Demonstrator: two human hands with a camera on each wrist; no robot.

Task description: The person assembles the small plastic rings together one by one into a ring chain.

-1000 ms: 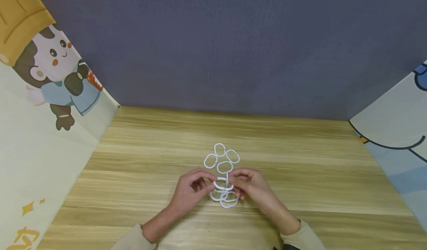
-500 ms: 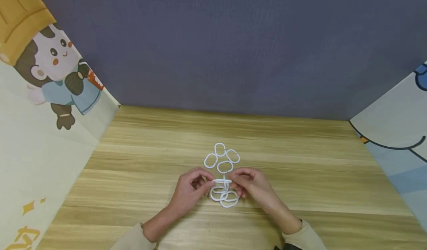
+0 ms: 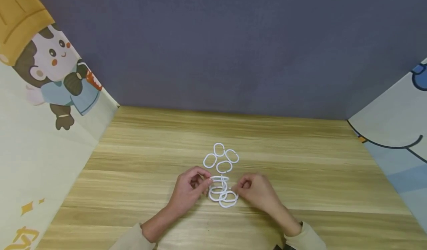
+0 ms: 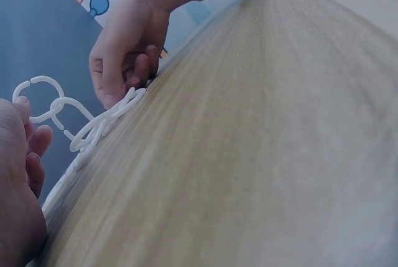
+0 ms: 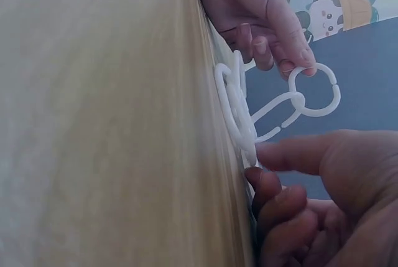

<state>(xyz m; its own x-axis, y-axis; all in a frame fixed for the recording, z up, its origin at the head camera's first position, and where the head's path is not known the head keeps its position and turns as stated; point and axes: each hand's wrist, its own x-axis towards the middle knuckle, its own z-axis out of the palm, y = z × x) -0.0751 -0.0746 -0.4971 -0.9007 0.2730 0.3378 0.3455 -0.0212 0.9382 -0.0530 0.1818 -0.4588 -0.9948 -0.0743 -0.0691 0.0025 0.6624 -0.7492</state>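
My left hand (image 3: 190,187) pinches a white plastic C-ring (image 4: 46,79), holding it raised above the table. Through it passes another C-ring (image 5: 273,108), which slants down to the linked rings lying on the table. A small gap shows in the raised ring's side in the right wrist view. My right hand (image 3: 258,190) is at the near right end of this short chain. Its thumb and a finger close on the edge of the lowest C-ring (image 3: 228,206); the tips partly hide the contact.
Several loose white C-rings (image 3: 224,172) lie in a cluster on the wood-grain table (image 3: 150,139) just beyond my hands. A dark blue panel (image 3: 233,50) rises at the back. Printed cartoon panels (image 3: 80,131) stand at both sides.
My right hand has let go of the upper linked rings and moved down and right to the lowest ring. My left hand keeps its ring, which has tilted to nearly edge-on in the head view.
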